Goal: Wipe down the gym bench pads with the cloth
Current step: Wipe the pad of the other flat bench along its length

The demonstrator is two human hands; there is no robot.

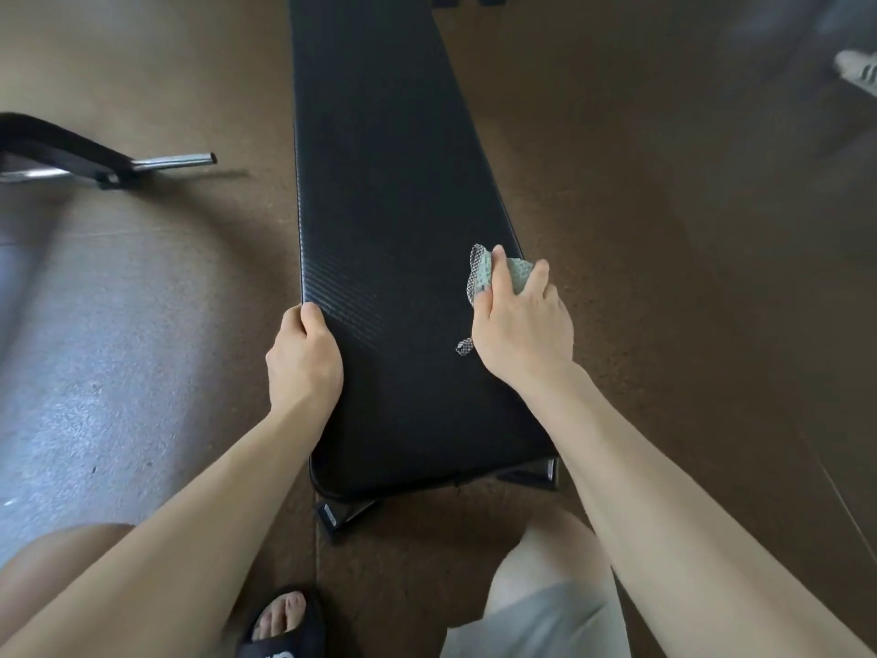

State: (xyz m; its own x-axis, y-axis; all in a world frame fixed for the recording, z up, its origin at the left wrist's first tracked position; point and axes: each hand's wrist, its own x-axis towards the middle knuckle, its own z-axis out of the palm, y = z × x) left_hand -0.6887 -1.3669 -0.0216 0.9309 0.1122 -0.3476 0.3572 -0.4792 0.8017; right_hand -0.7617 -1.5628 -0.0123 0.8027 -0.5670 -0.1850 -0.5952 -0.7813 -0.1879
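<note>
Our right hand bunches the cloth, soft and light, near the pad right edge; left hand curls over its left edge, firm, grippy vinyl

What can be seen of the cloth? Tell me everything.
The pale green waffle-textured cloth is bunched and crumpled under the right hand, which presses it onto the long black textured bench pad near the pad's right edge. Meshy grey-white corners stick out by the thumb and wrist. Nothing else touches it.
</note>
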